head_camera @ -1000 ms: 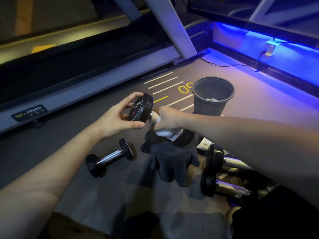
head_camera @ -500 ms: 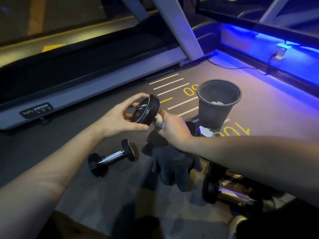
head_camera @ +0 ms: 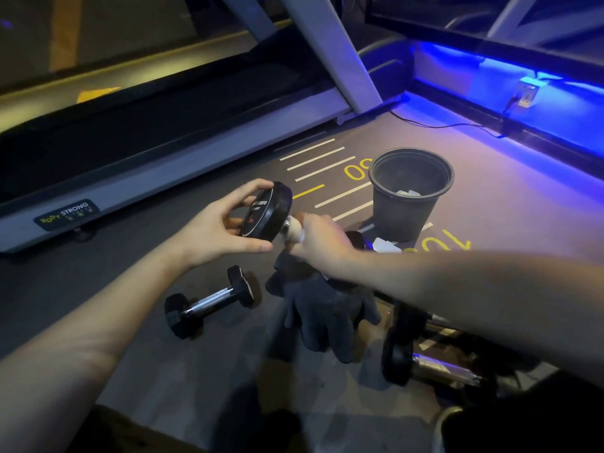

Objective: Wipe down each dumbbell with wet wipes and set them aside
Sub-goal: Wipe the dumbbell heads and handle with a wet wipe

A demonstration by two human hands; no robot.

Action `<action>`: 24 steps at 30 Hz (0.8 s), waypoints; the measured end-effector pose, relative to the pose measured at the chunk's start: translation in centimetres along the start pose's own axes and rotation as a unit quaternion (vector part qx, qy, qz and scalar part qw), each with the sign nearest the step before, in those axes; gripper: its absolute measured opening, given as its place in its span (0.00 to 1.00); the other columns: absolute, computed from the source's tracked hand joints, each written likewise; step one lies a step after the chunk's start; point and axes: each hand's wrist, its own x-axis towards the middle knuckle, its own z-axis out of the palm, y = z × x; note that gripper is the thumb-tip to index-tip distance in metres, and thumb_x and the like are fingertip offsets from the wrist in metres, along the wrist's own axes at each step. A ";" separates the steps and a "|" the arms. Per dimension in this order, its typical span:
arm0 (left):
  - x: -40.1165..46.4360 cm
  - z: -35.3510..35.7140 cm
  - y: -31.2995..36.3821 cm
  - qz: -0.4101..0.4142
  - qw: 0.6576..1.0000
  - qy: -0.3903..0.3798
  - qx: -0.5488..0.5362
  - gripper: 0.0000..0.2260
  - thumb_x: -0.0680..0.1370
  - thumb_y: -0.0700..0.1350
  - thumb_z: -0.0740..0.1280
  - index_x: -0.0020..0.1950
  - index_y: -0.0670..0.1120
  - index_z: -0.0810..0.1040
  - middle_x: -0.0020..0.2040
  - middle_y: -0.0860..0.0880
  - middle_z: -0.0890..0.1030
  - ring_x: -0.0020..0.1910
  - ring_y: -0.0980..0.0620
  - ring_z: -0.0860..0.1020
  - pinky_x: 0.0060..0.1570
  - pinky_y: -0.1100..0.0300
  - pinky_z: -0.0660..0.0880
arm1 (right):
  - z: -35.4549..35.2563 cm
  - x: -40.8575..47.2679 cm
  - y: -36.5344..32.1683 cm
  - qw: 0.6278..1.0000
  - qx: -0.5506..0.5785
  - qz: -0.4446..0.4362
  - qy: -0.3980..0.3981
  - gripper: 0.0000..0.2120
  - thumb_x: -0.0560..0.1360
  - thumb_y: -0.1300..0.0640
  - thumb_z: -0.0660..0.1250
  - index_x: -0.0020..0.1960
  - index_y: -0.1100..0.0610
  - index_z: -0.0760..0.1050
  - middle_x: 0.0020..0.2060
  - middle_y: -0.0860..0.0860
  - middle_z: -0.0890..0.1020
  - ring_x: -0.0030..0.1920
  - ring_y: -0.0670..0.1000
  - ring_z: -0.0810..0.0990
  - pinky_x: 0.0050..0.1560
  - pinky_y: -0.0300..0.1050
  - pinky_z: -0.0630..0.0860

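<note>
My left hand (head_camera: 215,228) grips the round black end of a dumbbell (head_camera: 268,212) held up above the floor. My right hand (head_camera: 318,243) is wrapped round its chrome handle with a white wet wipe (head_camera: 295,230) bunched under the fingers; the far end of this dumbbell is hidden behind that hand. A small hex dumbbell (head_camera: 209,302) lies on the floor below my left hand. More black dumbbells (head_camera: 425,364) lie at the lower right, partly hidden under my right forearm.
A dark cloth or gloves (head_camera: 327,312) lies on the floor under my right hand. A black bucket (head_camera: 410,197) with white wipes inside stands behind it. A treadmill (head_camera: 163,152) runs along the left. A blue-lit ledge and cable (head_camera: 441,125) are at the right.
My right hand with the wipe has slid along the handle towards the end my left hand holds. The camera view has shifted slightly; the dumbbell stays held up.
</note>
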 end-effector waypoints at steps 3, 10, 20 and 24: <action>0.1 0.5 0.5 0.013 1.000 -0.008 0.015 0.40 0.64 0.44 0.83 0.71 0.63 0.72 0.62 0.64 0.79 0.66 0.55 0.78 0.59 0.62 0.78 | 1.5 -1.5 0.3 0.995 -0.002 0.001 0.097 0.14 0.72 0.52 0.70 0.54 0.55 0.73 0.48 0.55 0.82 0.51 0.62 0.80 0.48 0.54 0.77; 0.0 0.9 1.0 0.013 1.000 -0.003 0.005 0.39 0.66 0.39 0.81 0.72 0.60 0.70 0.64 0.70 0.77 0.64 0.59 0.79 0.60 0.66 0.75 | -2.9 1.5 1.2 0.986 0.023 -0.007 -0.164 0.10 0.69 0.53 0.72 0.47 0.58 0.79 0.36 0.51 0.81 0.36 0.52 0.78 0.39 0.45 0.75; 0.5 0.9 1.1 0.012 1.000 -0.010 0.015 0.38 0.67 0.38 0.79 0.73 0.60 0.70 0.62 0.67 0.78 0.61 0.59 0.81 0.60 0.66 0.76 | -3.6 1.4 2.3 0.978 -0.102 -0.038 -0.176 0.15 0.72 0.52 0.73 0.33 0.55 0.71 0.30 0.53 0.75 0.33 0.56 0.73 0.29 0.44 0.67; 0.4 0.5 0.6 0.014 0.999 -0.014 0.025 0.39 0.67 0.39 0.81 0.72 0.63 0.70 0.64 0.63 0.78 0.59 0.58 0.82 0.61 0.63 0.77 | -4.1 0.6 3.1 0.955 -0.213 -0.056 -0.200 0.11 0.72 0.48 0.71 0.41 0.52 0.71 0.34 0.48 0.76 0.43 0.56 0.77 0.46 0.44 0.70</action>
